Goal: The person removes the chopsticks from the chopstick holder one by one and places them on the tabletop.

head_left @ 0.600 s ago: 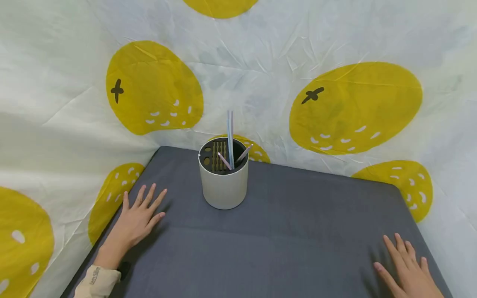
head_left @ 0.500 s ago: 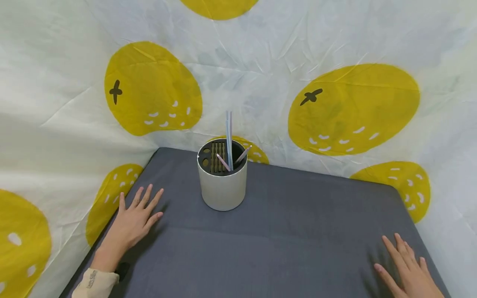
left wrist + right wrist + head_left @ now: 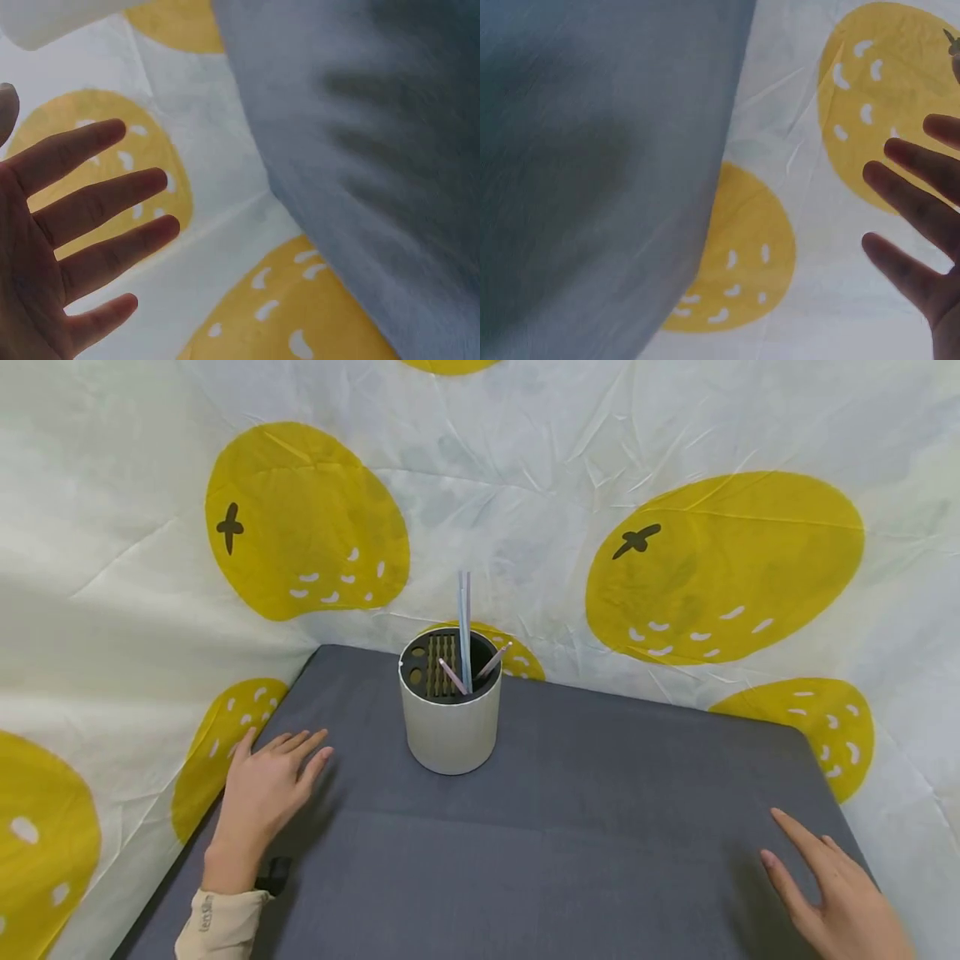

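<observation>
A white round pen holder [image 3: 452, 735] with a black slotted top stands near the back edge of the table. Two tall pale straw-like sticks [image 3: 464, 627] rise from it, and two shorter pink sticks lean in the same opening. To the left of the holder my left hand [image 3: 264, 789] hovers over the table with fingers extended, holding nothing; its palm and spread fingers show in the left wrist view. My right hand [image 3: 836, 893] is raised above the table's right side, also holding nothing, and the right wrist view shows its fingers [image 3: 919, 199] apart.
The grey cloth-covered table [image 3: 555, 860] has rounded back corners. White fabric [image 3: 510, 452] printed with large yellow fruits hangs close behind it and along both sides. A dark band [image 3: 276, 875] sits at my left wrist, beside the beige sleeve [image 3: 221, 922].
Both hands have lifted and tilted, and their shadows have shifted on the table. The left wrist has swung slightly right. The head view has shifted a little; the holder has stayed in place.
</observation>
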Demonstrator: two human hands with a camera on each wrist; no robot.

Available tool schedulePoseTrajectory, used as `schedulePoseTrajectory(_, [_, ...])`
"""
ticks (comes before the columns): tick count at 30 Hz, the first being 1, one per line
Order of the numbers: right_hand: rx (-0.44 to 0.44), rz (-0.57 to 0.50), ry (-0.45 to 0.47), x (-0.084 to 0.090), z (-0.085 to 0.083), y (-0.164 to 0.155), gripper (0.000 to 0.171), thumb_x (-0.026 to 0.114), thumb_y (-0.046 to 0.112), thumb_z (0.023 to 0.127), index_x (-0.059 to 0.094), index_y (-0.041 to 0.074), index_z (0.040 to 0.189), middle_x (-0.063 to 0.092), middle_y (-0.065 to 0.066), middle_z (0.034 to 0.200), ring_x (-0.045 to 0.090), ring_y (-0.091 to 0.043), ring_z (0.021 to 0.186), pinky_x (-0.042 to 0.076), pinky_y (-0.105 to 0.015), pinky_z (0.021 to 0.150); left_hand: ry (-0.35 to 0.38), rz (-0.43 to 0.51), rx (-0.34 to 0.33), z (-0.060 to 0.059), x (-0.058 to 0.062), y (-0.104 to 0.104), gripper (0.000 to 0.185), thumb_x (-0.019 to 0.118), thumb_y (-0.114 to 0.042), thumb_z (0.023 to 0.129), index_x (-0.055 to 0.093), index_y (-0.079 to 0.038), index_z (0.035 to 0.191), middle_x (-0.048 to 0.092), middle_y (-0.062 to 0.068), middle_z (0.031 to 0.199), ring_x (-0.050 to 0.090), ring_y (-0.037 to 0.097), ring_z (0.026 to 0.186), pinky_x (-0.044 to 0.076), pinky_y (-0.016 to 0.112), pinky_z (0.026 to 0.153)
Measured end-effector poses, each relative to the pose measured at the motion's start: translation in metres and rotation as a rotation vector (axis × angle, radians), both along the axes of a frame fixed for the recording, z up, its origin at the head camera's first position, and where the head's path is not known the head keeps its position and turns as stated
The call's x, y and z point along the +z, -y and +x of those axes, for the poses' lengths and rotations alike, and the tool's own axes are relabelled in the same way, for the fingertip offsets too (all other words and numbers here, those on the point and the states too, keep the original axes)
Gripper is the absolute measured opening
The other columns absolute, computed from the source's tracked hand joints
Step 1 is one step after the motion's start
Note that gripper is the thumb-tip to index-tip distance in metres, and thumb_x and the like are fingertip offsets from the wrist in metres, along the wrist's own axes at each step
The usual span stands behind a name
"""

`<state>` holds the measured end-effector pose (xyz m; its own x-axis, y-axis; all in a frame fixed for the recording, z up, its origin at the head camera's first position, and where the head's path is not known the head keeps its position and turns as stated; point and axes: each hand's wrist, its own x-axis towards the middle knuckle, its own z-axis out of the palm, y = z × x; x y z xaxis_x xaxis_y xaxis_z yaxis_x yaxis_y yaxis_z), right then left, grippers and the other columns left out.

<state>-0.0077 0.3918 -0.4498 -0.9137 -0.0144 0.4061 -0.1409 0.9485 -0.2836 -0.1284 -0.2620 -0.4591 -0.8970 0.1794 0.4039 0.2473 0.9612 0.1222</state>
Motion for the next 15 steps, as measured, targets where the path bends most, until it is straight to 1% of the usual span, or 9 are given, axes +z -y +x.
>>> schedulePoseTrajectory(1, [-0.003,-0.006,-0.023,0.002,-0.002,0.004,0.056,0.072,0.015,0.099,0.054,0.004,0.15,0.066,-0.036,0.125,0.061,-0.061,0.1,0.035,-0.071,0.107,-0.021,0.016,0.001,0.0,0.001,-0.002,0.041,0.065,-0.042,0.102,0.074,-0.016,0.133,0.076,0.017,0.124,0.07,0.044,0.115,0.026,0.068,0.12])
schedulePoseTrajectory(3, [-0.002,-0.034,-0.084,0.003,-0.006,0.012,0.056,0.075,0.013,0.096,0.058,0.009,0.149,0.07,-0.032,0.121,0.065,-0.047,0.103,0.042,-0.049,0.116,-0.06,0.043,0.003,0.0,0.001,-0.006,0.037,0.068,-0.038,0.1,0.077,-0.014,0.127,0.078,0.016,0.118,0.071,0.044,0.112,0.028,0.068,0.119])
schedulePoseTrajectory(4, [0.006,-0.053,-0.118,0.004,-0.008,0.016,0.055,0.075,0.013,0.095,0.06,0.011,0.148,0.071,-0.031,0.122,0.067,-0.034,0.11,0.043,-0.037,0.117,-0.076,0.06,0.006,0.0,0.001,-0.008,0.035,0.069,-0.037,0.1,0.078,-0.013,0.124,0.079,0.016,0.116,0.072,0.044,0.11,0.03,0.068,0.118])
schedulePoseTrajectory(6, [0.034,-0.093,-0.184,0.004,-0.012,0.024,0.053,0.076,0.011,0.095,0.063,0.014,0.146,0.073,-0.019,0.128,0.062,-0.005,0.119,0.038,-0.014,0.112,-0.102,0.093,0.009,-0.001,0.001,-0.013,0.032,0.07,-0.035,0.099,0.08,-0.012,0.12,0.08,0.015,0.112,0.073,0.044,0.108,0.032,0.068,0.116])
schedulePoseTrajectory(8, [0.087,-0.149,-0.253,0.003,-0.017,0.03,0.047,0.075,0.011,0.095,0.066,0.013,0.142,0.072,-0.006,0.134,0.05,0.017,0.122,0.023,0.003,0.103,-0.117,0.13,0.012,-0.002,0.001,-0.018,0.03,0.069,-0.034,0.1,0.081,-0.012,0.118,0.08,0.014,0.11,0.073,0.043,0.107,0.034,0.068,0.115])
schedulePoseTrajectory(9, [0.111,-0.173,-0.281,0.003,-0.02,0.032,0.044,0.074,0.013,0.097,0.068,0.011,0.14,0.072,-0.002,0.135,0.043,0.023,0.125,0.025,0.003,0.105,-0.122,0.15,0.01,-0.003,0.001,-0.021,0.03,0.069,-0.033,0.1,0.081,-0.012,0.117,0.08,0.013,0.11,0.073,0.043,0.108,0.035,0.068,0.115])
schedulePoseTrajectory(10, [0.134,-0.196,-0.309,0.002,-0.023,0.035,0.04,0.072,0.015,0.098,0.069,0.008,0.138,0.072,0.001,0.134,0.041,0.025,0.127,0.027,0.002,0.106,-0.125,0.173,0.008,-0.004,0.002,-0.024,0.029,0.068,-0.033,0.101,0.081,-0.012,0.117,0.08,0.013,0.11,0.073,0.043,0.109,0.035,0.068,0.114])
schedulePoseTrajectory(11, [0.151,-0.218,-0.336,0.001,-0.026,0.038,0.038,0.071,0.016,0.1,0.07,0.006,0.136,0.072,0.003,0.133,0.043,0.023,0.127,0.028,0.001,0.106,-0.128,0.195,0.004,-0.005,0.002,-0.027,0.029,0.067,-0.033,0.102,0.081,-0.013,0.117,0.08,0.012,0.111,0.073,0.042,0.109,0.035,0.069,0.114])
schedulePoseTrajectory(15, [0.204,-0.291,-0.429,-0.004,-0.037,0.049,0.034,0.069,0.018,0.102,0.072,-0.001,0.129,0.077,-0.004,0.122,0.054,0.016,0.125,0.035,-0.003,0.106,-0.131,0.308,-0.011,-0.012,0.003,-0.041,0.028,0.063,-0.031,0.105,0.08,-0.016,0.122,0.08,0.009,0.116,0.073,0.039,0.111,0.036,0.069,0.114])
